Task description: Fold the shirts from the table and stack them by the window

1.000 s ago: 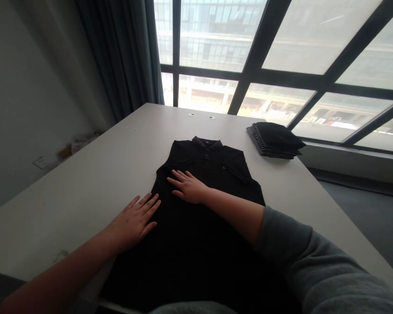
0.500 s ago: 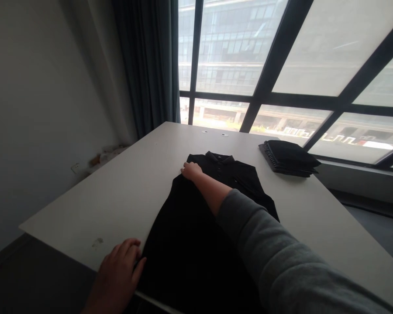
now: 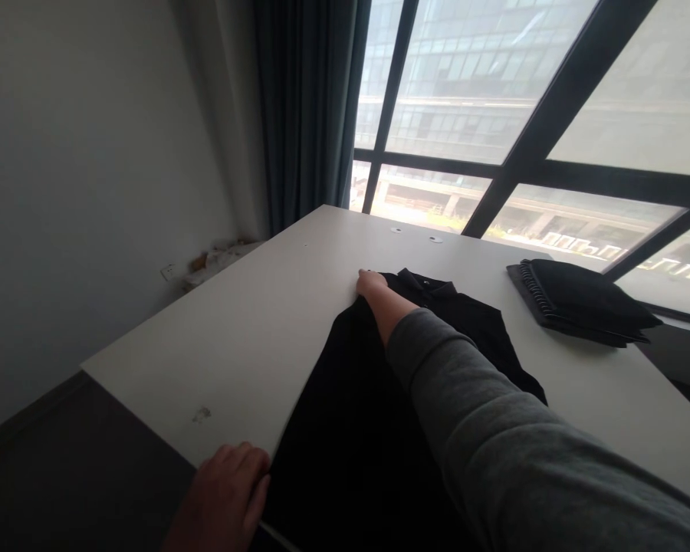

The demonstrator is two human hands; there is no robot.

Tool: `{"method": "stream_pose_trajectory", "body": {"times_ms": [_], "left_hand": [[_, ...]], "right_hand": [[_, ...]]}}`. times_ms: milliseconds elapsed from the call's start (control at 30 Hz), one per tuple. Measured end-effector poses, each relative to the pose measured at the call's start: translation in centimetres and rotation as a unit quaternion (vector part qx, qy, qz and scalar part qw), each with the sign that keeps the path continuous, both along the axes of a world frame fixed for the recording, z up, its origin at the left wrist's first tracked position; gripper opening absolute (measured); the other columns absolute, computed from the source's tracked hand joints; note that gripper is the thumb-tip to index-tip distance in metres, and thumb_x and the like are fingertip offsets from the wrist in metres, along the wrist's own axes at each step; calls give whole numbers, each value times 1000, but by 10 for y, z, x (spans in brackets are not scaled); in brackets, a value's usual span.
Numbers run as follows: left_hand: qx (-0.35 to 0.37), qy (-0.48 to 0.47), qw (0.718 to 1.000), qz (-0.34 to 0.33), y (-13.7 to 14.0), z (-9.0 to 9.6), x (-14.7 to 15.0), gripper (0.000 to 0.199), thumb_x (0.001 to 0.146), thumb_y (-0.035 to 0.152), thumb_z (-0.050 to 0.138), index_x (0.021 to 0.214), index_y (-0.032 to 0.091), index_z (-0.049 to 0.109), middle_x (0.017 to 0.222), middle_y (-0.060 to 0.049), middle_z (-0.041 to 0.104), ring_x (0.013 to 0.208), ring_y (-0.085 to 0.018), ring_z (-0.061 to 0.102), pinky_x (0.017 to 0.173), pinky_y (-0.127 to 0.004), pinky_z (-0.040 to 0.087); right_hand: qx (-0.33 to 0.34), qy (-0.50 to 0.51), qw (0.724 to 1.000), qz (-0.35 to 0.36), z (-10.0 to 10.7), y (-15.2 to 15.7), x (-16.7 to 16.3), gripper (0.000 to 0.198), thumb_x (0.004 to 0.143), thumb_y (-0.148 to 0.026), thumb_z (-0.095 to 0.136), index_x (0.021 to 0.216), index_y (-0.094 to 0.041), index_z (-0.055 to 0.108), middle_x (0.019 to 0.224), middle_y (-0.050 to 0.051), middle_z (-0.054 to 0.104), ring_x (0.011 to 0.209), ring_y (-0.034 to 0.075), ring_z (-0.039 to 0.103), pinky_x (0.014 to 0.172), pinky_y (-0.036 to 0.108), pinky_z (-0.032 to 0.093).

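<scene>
A black polo shirt (image 3: 345,414) lies stretched along the white table, its collar at the far end and its lower part near me. Reaching across it, my right hand (image 3: 372,283) is closed on the cloth at the far left, beside the collar at the shoulder. My left hand (image 3: 230,483) is low in the view at the shirt's near left edge, by the table's front edge. Its fingers are curled together with the thumb against the cloth, so it grips that edge. My right forearm covers part of the shirt front.
A stack of folded black garments (image 3: 580,299) sits on the white table (image 3: 253,337) at the right. Behind are a dark curtain (image 3: 304,115) and large framed windows (image 3: 448,100). A wall stands at the left, with a socket (image 3: 168,271).
My view has turned left, so things appear further right. My right hand has moved up the shirt's left side to the shoulder corner. My left hand stays at the near edge.
</scene>
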State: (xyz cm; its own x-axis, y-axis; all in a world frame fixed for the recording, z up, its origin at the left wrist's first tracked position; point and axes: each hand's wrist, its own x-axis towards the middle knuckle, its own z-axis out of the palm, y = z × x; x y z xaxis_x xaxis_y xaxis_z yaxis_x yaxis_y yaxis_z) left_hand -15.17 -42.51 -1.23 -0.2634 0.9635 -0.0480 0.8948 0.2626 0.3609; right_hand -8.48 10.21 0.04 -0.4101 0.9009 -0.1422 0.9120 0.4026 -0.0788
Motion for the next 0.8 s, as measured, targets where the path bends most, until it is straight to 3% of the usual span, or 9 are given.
{"method": "stream_pose_trajectory", "body": {"times_ms": [200, 367, 433, 567, 700, 800], "left_hand": [[65, -40, 997, 13, 2, 8, 6, 20, 96, 24, 44, 86, 24, 61, 88, -6, 68, 81, -22, 65, 76, -34, 50], [139, -89, 986, 8, 0, 11, 10, 12, 95, 23, 48, 87, 25, 56, 81, -1, 66, 72, -17, 65, 67, -27, 52], [182, -109, 976, -48, 1, 18, 12, 8, 96, 19, 51, 93, 26, 55, 85, 1, 66, 73, -14, 66, 69, -23, 53], [228, -112, 946, -199, 9, 42, 21, 20, 96, 7, 48, 99, 26, 53, 93, 2, 67, 80, -10, 65, 76, -18, 52], [189, -68, 931, -304, 17, 65, 41, 33, 83, -3, 45, 98, 25, 55, 95, 0, 68, 79, -12, 62, 71, -19, 49], [168, -28, 920, -353, 21, 72, 58, 39, 72, -7, 45, 94, 24, 54, 94, 1, 66, 78, -14, 58, 69, -22, 46]], "right_hand": [[-5, -12, 1000, -8, 3, 23, 0, 43, 104, -43, 63, 132, -10, 67, 134, 15, 64, 127, 22, 63, 112, 43, 52], [8, 23, 999, -23, 17, 28, 14, 42, 100, -32, 66, 129, -4, 72, 129, 24, 66, 127, 28, 63, 106, 31, 51], [16, 47, 998, -25, 25, 26, 25, 43, 97, -34, 67, 130, -7, 73, 127, 22, 68, 124, 28, 64, 104, 30, 51], [19, 92, 995, -25, 43, 20, 55, 33, 93, -29, 69, 122, -16, 79, 114, 13, 73, 110, 22, 69, 97, 25, 52], [13, 127, 991, -39, 57, 17, 93, 33, 92, -22, 66, 121, -16, 80, 101, 11, 75, 91, 16, 71, 85, 20, 52], [12, 139, 989, -54, 59, 15, 124, 34, 92, -21, 66, 123, -12, 79, 96, 12, 75, 83, 15, 70, 80, 19, 51]]}}
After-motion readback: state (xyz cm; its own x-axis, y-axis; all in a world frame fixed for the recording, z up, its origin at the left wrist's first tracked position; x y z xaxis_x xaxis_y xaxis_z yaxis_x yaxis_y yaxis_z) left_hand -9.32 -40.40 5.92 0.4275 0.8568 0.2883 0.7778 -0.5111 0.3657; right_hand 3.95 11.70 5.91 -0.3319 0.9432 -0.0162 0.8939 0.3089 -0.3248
